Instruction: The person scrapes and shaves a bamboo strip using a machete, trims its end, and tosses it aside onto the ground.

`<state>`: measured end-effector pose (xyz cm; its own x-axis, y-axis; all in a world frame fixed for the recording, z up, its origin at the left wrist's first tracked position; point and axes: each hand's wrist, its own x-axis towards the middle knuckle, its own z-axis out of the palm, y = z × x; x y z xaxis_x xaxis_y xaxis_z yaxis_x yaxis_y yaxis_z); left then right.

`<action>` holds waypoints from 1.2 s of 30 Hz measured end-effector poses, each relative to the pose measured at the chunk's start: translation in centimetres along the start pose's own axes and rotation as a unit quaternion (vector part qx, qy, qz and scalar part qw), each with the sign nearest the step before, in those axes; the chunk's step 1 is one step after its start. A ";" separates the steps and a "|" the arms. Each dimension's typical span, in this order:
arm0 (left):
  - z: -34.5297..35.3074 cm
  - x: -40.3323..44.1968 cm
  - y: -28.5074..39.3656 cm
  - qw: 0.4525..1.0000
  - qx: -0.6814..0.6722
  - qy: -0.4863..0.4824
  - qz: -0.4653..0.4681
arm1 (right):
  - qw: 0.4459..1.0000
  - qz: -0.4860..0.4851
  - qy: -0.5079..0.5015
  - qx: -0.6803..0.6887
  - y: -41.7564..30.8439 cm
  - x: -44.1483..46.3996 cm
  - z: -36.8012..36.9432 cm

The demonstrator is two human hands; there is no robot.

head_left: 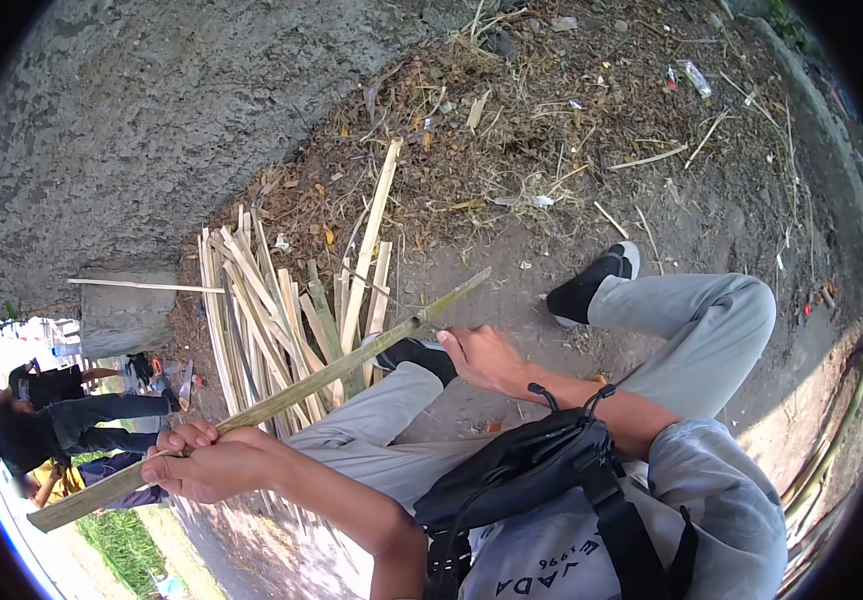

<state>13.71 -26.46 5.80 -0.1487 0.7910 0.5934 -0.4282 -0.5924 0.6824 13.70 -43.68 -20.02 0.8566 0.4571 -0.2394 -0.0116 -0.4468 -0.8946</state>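
Observation:
A long split bamboo strip (321, 378) slants across my view, from the lower left up to the middle. My left hand (211, 465) is closed around it near its wide lower-left end, thumb along the side. Close to the strip's dark node, my right hand (481, 357) is closed, its fingertips at the strip's edge. A thin dark line runs from near those fingers across the strip; whether it is a blade or a twig, I cannot tell. What the right fingers hold is mostly hidden.
Many pale bamboo strips (261, 310) lie in a pile beyond my left hand, near my shoe (409, 358). A concrete wall (161, 130) stands at upper left. Two people (71, 425) are at far left. A plastic bottle (697, 79) and dry litter lie on the dirt.

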 end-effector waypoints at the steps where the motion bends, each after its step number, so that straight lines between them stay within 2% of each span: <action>1: 0.1 0.0 -0.1 1.000 0.004 0.008 -0.004 | 0.999 -0.036 0.002 0.003 -0.8 -0.4 0.3; 3: 0.7 -0.1 -0.1 0.999 0.027 0.018 -0.002 | 0.994 -0.105 0.015 0.003 -2.1 -1.4 0.7; 6: 1.6 -0.7 0.3 0.999 0.031 0.031 -0.002 | 0.997 -0.058 0.034 -0.032 -0.1 -0.8 2.5; 9: 1.7 -0.9 0.6 0.999 0.027 0.036 -0.013 | 0.995 0.062 0.076 0.019 4.5 1.5 3.4; 15: 2.3 -1.8 1.0 0.999 0.035 0.021 -0.001 | 0.999 -0.037 0.016 0.024 -1.5 -1.3 0.8; 21: 1.7 -1.4 0.9 1.000 0.022 0.022 -0.003 | 0.993 0.085 0.048 0.072 3.8 1.1 2.5; 27: 1.9 -2.0 1.2 1.000 0.010 0.012 0.003 | 0.990 -0.006 0.009 0.144 1.6 0.5 2.4; 30: 1.4 -1.4 1.0 1.000 0.009 0.012 -0.007 | 0.946 0.175 -0.012 0.273 3.4 2.3 2.5; 31: 1.3 -1.3 0.9 1.000 0.005 0.010 -0.012 | 0.890 0.213 -0.047 0.401 3.9 2.3 2.0; 34: 1.2 -1.4 0.8 1.000 0.000 0.007 0.000 | 0.786 0.168 -0.148 0.576 3.1 1.6 1.2; 36: 1.2 -1.2 0.5 1.000 0.003 0.004 -0.007 | 0.737 0.199 -0.144 0.629 2.7 1.4 1.7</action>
<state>14.72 -27.86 5.96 -0.1510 0.8002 0.5804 -0.4241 -0.5828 0.6932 13.99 -42.96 -23.40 0.5135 0.7071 -0.4861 -0.8571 0.3953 -0.3303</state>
